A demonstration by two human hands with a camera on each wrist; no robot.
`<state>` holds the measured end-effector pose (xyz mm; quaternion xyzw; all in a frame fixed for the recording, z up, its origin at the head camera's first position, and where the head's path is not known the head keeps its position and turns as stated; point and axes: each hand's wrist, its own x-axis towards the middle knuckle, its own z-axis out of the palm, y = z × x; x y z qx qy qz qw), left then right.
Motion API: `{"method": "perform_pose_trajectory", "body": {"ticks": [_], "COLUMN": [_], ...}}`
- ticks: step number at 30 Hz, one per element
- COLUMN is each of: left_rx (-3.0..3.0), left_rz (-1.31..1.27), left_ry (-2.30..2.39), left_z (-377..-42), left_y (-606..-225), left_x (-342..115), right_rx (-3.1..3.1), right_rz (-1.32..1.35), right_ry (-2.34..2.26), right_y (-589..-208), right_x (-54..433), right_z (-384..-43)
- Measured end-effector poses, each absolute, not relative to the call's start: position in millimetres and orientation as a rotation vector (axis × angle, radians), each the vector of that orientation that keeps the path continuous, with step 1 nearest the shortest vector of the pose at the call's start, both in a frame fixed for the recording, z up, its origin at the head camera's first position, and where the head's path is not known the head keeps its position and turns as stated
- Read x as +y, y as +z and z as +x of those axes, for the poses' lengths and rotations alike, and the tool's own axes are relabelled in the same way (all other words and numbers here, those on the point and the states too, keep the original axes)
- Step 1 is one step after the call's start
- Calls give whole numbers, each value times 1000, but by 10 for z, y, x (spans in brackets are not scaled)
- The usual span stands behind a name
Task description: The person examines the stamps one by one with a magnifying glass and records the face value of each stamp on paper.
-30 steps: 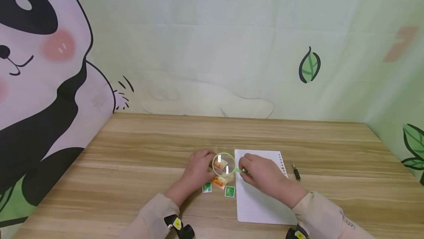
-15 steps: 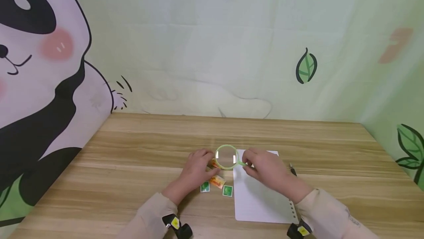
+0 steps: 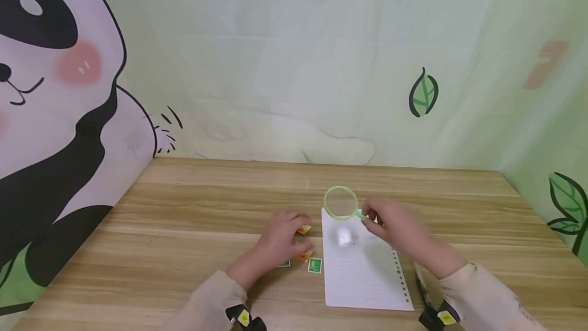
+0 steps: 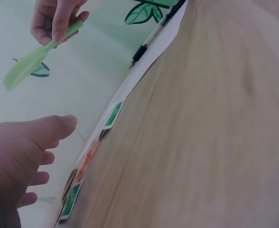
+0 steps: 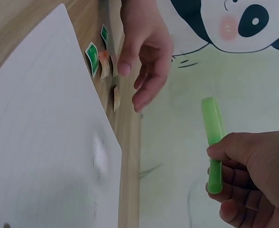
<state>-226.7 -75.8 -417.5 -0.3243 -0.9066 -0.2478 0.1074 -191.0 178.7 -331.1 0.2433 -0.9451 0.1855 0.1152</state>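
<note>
My right hand [image 3: 390, 221] pinches the green handle of a magnifying glass [image 3: 341, 202] between thumb and fingers. The round lens is held raised over the far left corner of a lined sheet of paper [image 3: 358, 280]. A bright spot of light falls on the sheet below it. My left hand [image 3: 282, 239] hovers low over several small stamps, fingers relaxed and parted, with nothing gripped. One green stamp [image 3: 315, 265] lies right of the thumb. Another green stamp [image 4: 71, 202] and the orange stamps [image 5: 104, 64] are partly hidden under this hand in the head view.
A black and clear pen [image 3: 421, 285] lies right of the paper, near the right forearm. The wooden table [image 3: 206, 193] reaches back to a green wall cloth [image 3: 275, 66] printed with a panda and leaves.
My right hand has lifted the magnifying glass away from the stamps, up and to the right over the paper. My left hand stays by the stamps, its thumb and fingers now more spread.
</note>
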Motion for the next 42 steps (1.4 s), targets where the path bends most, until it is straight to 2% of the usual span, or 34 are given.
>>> {"method": "perform_pose_trajectory", "body": {"ticks": [7, 16, 33, 42], "left_rx": [-2684, -2767, -2832, -2824], "left_rz": [-1084, -1112, -1114, -1120], "left_ry": [-728, -713, -531, -537], "left_z": [-2150, -2056, -2016, -2008], "left_y": [-4149, -4200, -4264, -4258], "left_x": [-662, -575, -527, -536], "right_rx": [-2799, -2807, -2832, -2863], "right_rz": [640, 545, 362, 306], "right_ry": [584, 612, 583, 529], "right_y": [-3262, -3285, -3696, -3823], "right_x": [2006, 2283, 2862, 3018], "right_z": [-1883, -1831, -1693, -1637]}}
